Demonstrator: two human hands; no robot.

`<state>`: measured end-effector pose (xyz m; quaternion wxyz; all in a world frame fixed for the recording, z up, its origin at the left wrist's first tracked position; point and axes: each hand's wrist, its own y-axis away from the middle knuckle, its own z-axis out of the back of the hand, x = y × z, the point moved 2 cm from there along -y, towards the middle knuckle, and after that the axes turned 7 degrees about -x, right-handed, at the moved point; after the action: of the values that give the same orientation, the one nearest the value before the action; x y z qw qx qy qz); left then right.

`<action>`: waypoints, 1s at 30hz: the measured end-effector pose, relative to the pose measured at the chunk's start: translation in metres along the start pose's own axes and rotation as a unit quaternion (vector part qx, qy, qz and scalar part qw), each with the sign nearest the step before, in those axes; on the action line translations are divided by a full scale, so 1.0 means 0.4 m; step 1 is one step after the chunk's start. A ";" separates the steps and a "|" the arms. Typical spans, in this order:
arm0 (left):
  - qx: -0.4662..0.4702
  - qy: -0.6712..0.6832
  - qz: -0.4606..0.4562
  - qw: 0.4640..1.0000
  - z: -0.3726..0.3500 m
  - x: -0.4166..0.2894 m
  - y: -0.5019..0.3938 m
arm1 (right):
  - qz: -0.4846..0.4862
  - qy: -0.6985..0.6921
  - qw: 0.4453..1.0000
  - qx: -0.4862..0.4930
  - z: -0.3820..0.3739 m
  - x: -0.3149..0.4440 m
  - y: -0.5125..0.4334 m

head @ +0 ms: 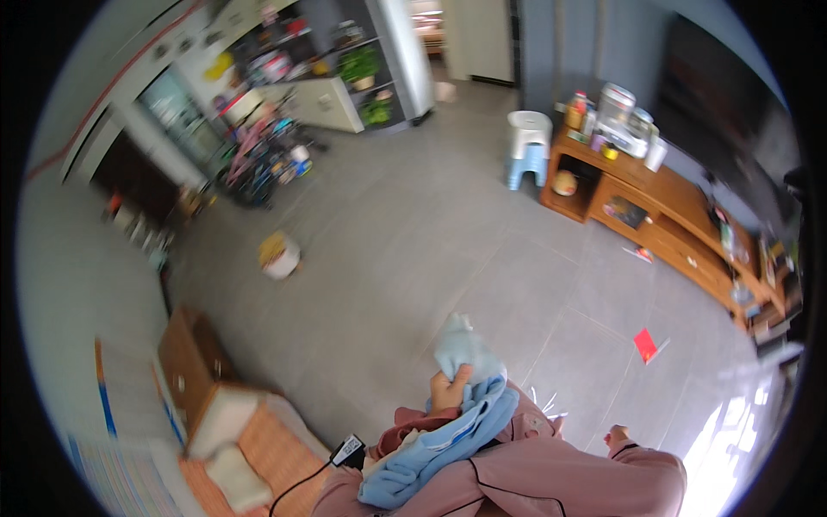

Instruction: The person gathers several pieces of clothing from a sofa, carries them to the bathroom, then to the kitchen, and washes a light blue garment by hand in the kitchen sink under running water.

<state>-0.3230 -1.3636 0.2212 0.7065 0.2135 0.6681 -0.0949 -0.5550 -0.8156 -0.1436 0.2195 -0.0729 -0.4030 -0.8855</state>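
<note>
My left hand [448, 391] grips a pale blue fleecy cloth [466, 354], with the thumb pressed on top. Below that hand, a blue garment [439, 455] with a white-edged band lies bunched across my lap. Dusty-pink trousers [562, 468] with black piping cover my legs, and a bare foot [617, 434] shows beyond the right one. Beside the lap, a small black device [349, 451] bears a printed label and trails a black cable. My right hand is out of view.
A red paper item [645, 346] lies on the grey tiled floor [413, 258]. Along the right wall runs a wooden TV cabinet [652, 194] with a stool [530, 145] beside it. A white bin [282, 257] stands left. Below it is a cushioned wooden seat [255, 446].
</note>
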 end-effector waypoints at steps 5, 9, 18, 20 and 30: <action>-0.001 -0.059 -0.062 0.996 -0.083 -0.089 -0.467 | 0.398 0.306 0.865 0.004 -0.210 -0.003 0.064; 0.006 -0.046 -0.058 0.997 -0.142 -0.186 -0.815 | 0.566 0.421 0.693 0.146 -0.785 0.474 0.260; 0.089 -0.058 -0.053 0.993 -0.321 -0.281 -1.520 | 0.742 0.104 0.583 0.315 -1.627 1.776 1.165; 0.178 -0.073 -0.032 0.981 -0.382 -0.329 -1.685 | 0.605 -0.006 0.662 0.441 -1.650 1.922 1.212; 0.348 -0.119 -0.172 0.914 -0.725 -0.553 -2.470 | 0.150 0.267 0.930 0.201 -1.618 1.998 0.861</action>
<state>-1.0193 -2.1527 0.2614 0.6347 0.3147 0.5297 -0.4665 -1.0837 -1.7613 -0.0945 0.4595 0.1520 -0.4836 -0.7293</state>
